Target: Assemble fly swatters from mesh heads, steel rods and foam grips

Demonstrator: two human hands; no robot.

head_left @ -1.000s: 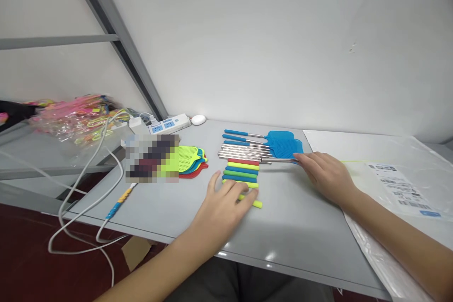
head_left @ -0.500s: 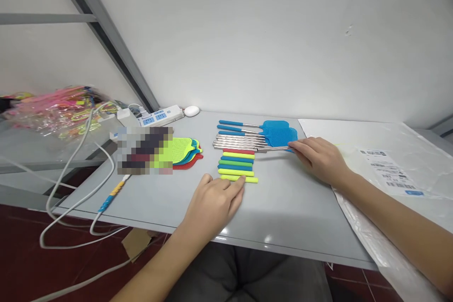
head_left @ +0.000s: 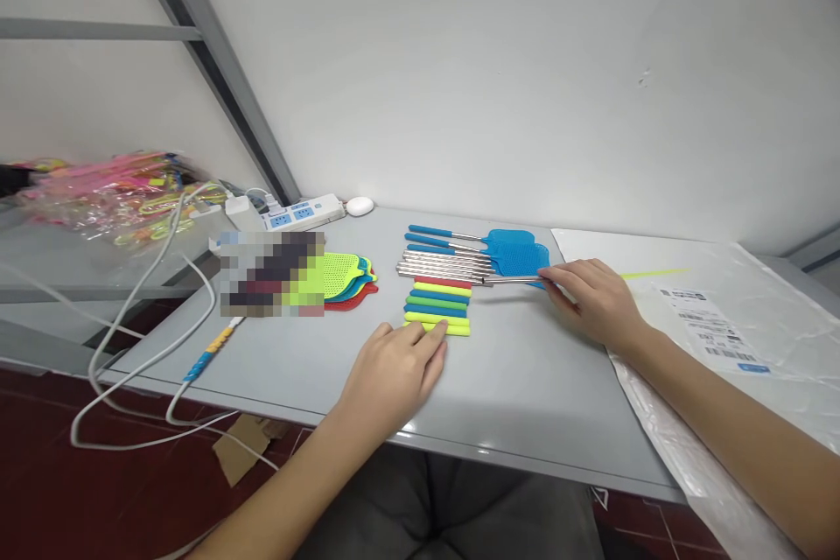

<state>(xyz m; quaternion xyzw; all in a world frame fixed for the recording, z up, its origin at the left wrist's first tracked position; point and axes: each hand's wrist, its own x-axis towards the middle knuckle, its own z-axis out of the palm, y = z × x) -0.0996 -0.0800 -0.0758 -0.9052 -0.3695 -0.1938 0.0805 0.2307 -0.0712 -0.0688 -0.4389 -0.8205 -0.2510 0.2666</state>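
My left hand (head_left: pixel 397 372) rests at the front of a row of colored handle tubes (head_left: pixel 438 302). Its index fingertip lies on the nearest yellow tube (head_left: pixel 458 331), and it grips nothing. My right hand (head_left: pixel 594 302) pinches the right end of a metal rod (head_left: pixel 508 280), held level with its other end near the rod pile. Several silver metal rods (head_left: pixel 446 264) lie side by side behind the tubes. Beyond them, blue fly swatters (head_left: pixel 430 231) with blue handles overlap, their mesh heads (head_left: pixel 521 258) toward the right.
Yellow, blue and red swatter heads (head_left: pixel 341 276) are stacked at left, partly under a pixelated patch. A power strip (head_left: pixel 305 214), white cables (head_left: pixel 213 302) and a striped cable sleeve (head_left: pixel 210 354) are nearby. A white plastic mailer (head_left: pixel 656 350) covers the right side. Bagged items (head_left: pixel 105 197) lie far left.
The nearest yellow tube has moved in against the row, its end now lined up with its neighbor. My right hand still holds the metal rod. The camera view has shifted slightly.
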